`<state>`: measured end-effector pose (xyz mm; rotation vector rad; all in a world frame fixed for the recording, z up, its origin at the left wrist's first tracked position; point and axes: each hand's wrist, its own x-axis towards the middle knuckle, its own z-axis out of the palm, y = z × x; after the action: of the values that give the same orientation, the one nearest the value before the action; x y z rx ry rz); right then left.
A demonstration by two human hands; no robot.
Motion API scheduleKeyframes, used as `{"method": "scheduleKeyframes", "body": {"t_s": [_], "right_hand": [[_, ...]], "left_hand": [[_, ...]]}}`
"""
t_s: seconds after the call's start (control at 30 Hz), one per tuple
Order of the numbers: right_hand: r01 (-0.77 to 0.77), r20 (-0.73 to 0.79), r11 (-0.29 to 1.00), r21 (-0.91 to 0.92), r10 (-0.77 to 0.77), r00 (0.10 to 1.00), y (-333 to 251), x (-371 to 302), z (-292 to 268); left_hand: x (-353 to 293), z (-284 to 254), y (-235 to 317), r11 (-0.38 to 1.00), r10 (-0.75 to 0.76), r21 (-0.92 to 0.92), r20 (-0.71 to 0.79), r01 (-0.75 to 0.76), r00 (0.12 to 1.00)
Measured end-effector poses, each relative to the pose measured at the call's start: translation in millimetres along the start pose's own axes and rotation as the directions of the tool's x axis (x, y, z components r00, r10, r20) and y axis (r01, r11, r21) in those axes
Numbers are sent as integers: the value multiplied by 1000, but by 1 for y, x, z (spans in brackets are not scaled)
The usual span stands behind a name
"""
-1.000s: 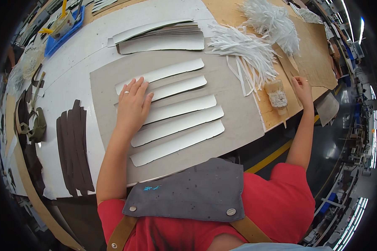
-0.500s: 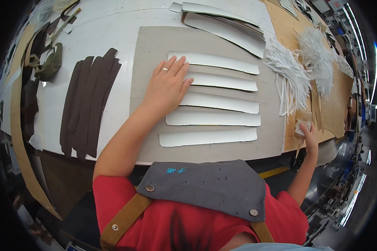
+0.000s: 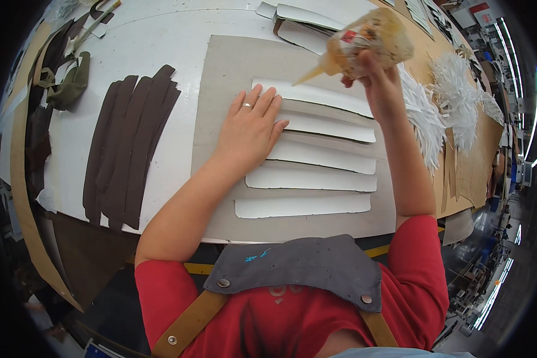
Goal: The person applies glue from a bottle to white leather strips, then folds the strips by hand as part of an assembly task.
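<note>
Several white strips [image 3: 307, 182] lie one below another on a grey board [image 3: 218, 62], with narrow gaps between them. My left hand [image 3: 249, 134] rests flat over the left ends of the upper strips, fingers stretched and holding nothing. A squeeze bottle [image 3: 379, 39] with a pointed nozzle, cloudy yellowish and stained, is gripped in my right hand [image 3: 380, 89]. It is held above the top strip, tilted so that the nozzle points down and left. The nozzle tip appears apart from the strips.
A stack of white-faced pieces [image 3: 301, 37] lies behind the board, partly hidden by the bottle. Dark brown strips [image 3: 125, 149] lie to the left, with an olive cloth [image 3: 70, 86] beyond. Bundles of thin white strips [image 3: 420, 110] and brown cardboard [image 3: 480, 155] are at the right.
My right hand has brought the bottle up from the table's right edge to above the top strip, turning its nozzle leftward. My left hand stays on the strips; the view has shifted slightly.
</note>
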<state>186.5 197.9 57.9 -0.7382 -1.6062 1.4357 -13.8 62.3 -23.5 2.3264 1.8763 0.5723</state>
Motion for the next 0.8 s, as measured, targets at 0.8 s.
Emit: {"method": "scheduleKeyframes", "body": {"t_s": [0.8], "right_hand": [[183,167,937,-296,-138,976,36,39,63]], "left_hand": [[1,-6,2,1000,-11,13,-2,11,1000]]}}
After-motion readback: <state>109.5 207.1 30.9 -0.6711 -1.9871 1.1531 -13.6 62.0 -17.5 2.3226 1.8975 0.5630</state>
